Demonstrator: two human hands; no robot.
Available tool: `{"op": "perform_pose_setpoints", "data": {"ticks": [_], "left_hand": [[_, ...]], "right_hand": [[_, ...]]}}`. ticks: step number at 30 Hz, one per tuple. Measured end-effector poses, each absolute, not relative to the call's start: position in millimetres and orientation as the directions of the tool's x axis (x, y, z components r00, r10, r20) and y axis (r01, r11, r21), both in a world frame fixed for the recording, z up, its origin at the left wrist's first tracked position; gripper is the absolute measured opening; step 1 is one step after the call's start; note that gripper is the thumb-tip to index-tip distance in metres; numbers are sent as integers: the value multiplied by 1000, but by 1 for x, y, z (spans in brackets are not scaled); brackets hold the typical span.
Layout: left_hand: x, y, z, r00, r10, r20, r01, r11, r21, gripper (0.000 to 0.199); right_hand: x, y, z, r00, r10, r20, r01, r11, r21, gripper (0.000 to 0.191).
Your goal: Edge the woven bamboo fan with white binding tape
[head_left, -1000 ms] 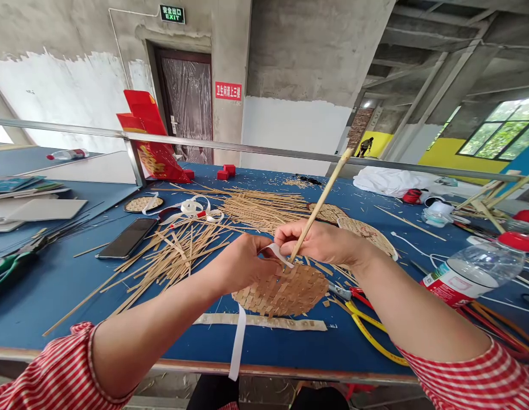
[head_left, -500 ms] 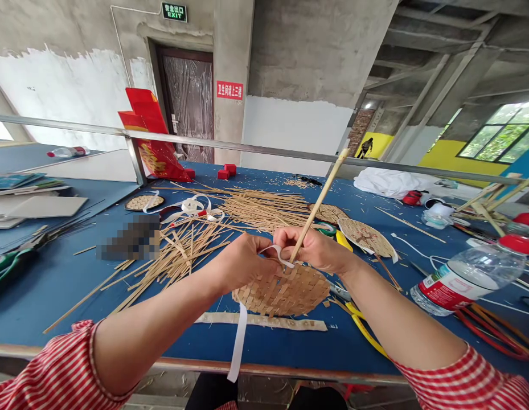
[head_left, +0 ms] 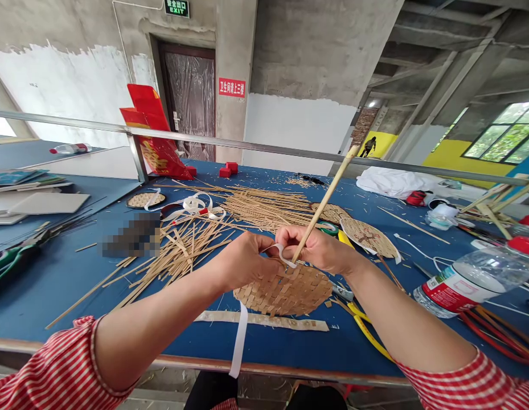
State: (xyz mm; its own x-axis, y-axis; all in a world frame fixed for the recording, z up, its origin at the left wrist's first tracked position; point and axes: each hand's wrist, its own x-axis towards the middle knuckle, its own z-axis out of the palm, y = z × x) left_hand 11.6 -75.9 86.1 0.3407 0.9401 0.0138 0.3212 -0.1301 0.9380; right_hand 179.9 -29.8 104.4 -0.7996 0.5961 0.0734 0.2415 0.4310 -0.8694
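Note:
A woven bamboo fan [head_left: 290, 290] is held just above the table, its round weave facing me. Its pale bamboo handle [head_left: 328, 199] leans up and to the right. My left hand [head_left: 247, 261] is closed in a pinch at the fan's edge, with white ribbon [head_left: 285, 257] curling out between the hands. My right hand [head_left: 318, 247] is closed around the foot of the handle, where it meets the weave. The ribbon's long tail [head_left: 239, 341] hangs down over the table edge. Fingertips of both hands are partly hidden.
Loose bamboo strips [head_left: 264, 208] cover the table's middle. Yellow-handled scissors [head_left: 369, 333] and a water bottle [head_left: 473, 279] lie to the right. Another woven fan [head_left: 370, 236] rests behind my right hand. A flat pale strip [head_left: 264, 320] lies in front, and green-handled shears [head_left: 16, 256] at far left.
The whole view has shifted slightly. Both hands keep nearly the same pinch on the fan, and the handle leans a little further right.

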Motion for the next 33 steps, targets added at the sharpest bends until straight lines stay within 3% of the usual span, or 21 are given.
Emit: {"op": "perform_pose_setpoints", "data": {"ticks": [11, 16, 20, 24, 30, 33], "left_hand": [[7, -74, 83, 300, 953, 42, 374, -159, 914, 15], [9, -76, 86, 346, 932, 108, 322, -226, 920, 13], [12, -78, 89, 392, 910, 136, 206, -231, 951, 32], [11, -80, 90, 386, 905, 179, 276, -299, 913, 33], [9, -81, 90, 385, 910, 154, 336, -294, 895, 25], [9, -80, 88, 369, 919, 136, 344, -271, 899, 22]], "right_hand": [[176, -26, 98, -806, 591, 28, 200, 316, -928, 16], [177, -22, 99, -825, 559, -83, 206, 160, -965, 18], [173, -20, 103, -877, 459, -140, 188, 60, -980, 24], [168, -19, 102, -892, 414, -182, 194, -14, -981, 19], [178, -17, 93, -812, 541, -218, 235, -38, -971, 20], [188, -22, 97, -747, 648, -147, 247, 66, -967, 20]]}}
